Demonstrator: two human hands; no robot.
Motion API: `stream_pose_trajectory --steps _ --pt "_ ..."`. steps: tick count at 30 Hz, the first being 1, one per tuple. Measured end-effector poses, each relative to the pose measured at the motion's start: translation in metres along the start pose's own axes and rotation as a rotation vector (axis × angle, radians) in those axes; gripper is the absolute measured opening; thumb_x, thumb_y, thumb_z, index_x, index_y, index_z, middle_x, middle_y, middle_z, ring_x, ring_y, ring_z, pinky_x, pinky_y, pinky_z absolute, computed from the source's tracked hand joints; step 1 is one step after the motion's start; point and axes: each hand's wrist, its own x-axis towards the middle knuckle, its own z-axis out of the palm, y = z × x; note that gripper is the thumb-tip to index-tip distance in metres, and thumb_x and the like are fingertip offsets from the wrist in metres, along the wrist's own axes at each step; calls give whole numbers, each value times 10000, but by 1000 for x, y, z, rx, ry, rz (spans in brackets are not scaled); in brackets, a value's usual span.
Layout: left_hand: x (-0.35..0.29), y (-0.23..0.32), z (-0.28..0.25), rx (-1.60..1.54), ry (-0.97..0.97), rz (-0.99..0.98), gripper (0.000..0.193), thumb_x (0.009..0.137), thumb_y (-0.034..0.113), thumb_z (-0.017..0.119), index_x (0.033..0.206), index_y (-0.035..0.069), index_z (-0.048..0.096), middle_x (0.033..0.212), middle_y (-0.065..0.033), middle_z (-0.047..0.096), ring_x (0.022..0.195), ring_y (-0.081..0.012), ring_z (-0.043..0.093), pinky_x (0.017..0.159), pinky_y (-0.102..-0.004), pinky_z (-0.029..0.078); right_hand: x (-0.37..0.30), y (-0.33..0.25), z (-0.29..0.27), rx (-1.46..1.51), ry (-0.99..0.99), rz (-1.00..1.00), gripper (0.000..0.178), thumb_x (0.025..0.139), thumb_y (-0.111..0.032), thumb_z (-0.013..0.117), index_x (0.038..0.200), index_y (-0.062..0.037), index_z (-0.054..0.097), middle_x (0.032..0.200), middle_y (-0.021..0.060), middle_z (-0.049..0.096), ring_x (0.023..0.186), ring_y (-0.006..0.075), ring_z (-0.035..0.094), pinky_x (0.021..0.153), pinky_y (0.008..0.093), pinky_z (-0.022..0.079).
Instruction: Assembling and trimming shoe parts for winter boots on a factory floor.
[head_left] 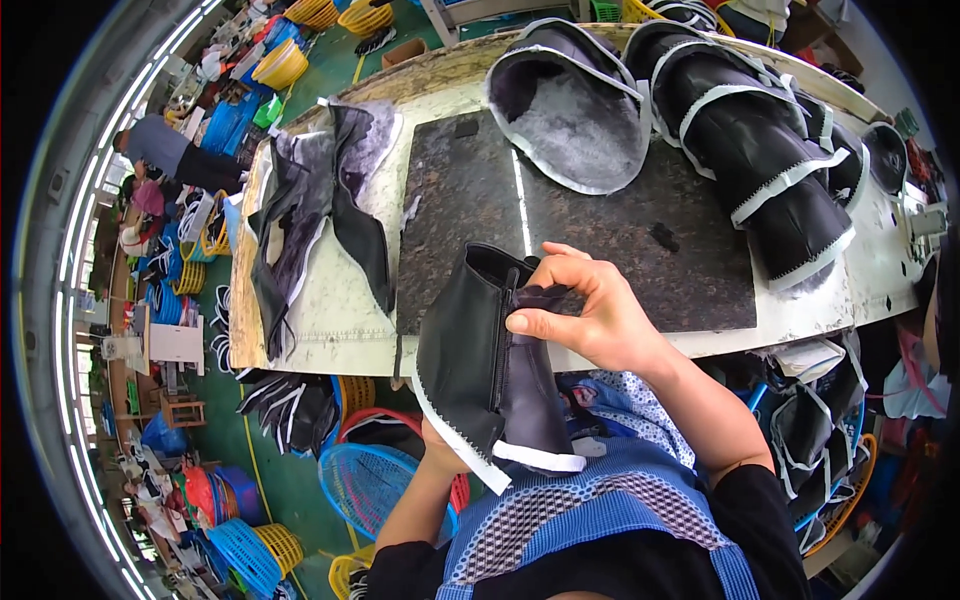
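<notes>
Left hand (442, 448) mostly hidden under the black boot upper (480, 350), gripping it from below, only wrist and heel of the palm showing. Boot upper held upright just in front of the table (330, 320) edge, white zigzag stitching along its lower rim, grey lining at the bottom. Right hand (585, 305) closed on the top of the boot upper, thumb and fingers pinching a dark flap beside the seam. Left of the boot upper, a heap of black and grey cut pieces (320, 210) on the table. Behind it, a dark speckled mat (600, 250). Beyond the mat, a fur-lined upper (575, 110); right of that, a stack of black uppers (760, 140) with white edging.
</notes>
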Motion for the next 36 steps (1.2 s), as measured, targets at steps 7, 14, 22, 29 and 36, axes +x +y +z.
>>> stream_pose_trajectory --steps 7,14,22,29,36 --pt "-3 2 -5 94 59 5 198 784 89 659 930 -23 588 898 -143 597 801 -264 585 736 -382 474 6 2 10 -166 236 -297 151 795 -155 723 858 -39 649 780 88 642 774 253 605 795 349 426" --pt "-4 5 -6 205 99 27 106 774 92 667 783 -6 628 737 -121 623 652 -258 598 625 -375 495 1 8 25 168 332 4 159 913 -149 621 910 8 643 784 42 635 746 91 560 727 245 438" --pt "9 5 -4 -177 225 79 495 811 196 662 1207 -77 547 1182 -154 610 1071 -251 603 965 -369 443 -31 45 -27 -331 496 -63 162 804 -42 667 964 -22 668 969 106 660 948 246 598 853 335 448" --pt "185 -37 20 21 60 21 169 869 98 644 976 -34 643 944 -99 647 893 -148 603 783 -291 473 -53 53 -91 -863 645 43 387 742 -73 709 1114 -44 608 1086 122 580 990 313 537 862 373 449" --pt "320 -81 82 -22 168 167 240 843 236 662 841 -2 691 812 -115 688 755 -141 619 698 -297 466 -30 71 -94 -941 494 -125 269 742 -53 711 1001 -2 660 961 148 582 901 323 546 800 390 451"
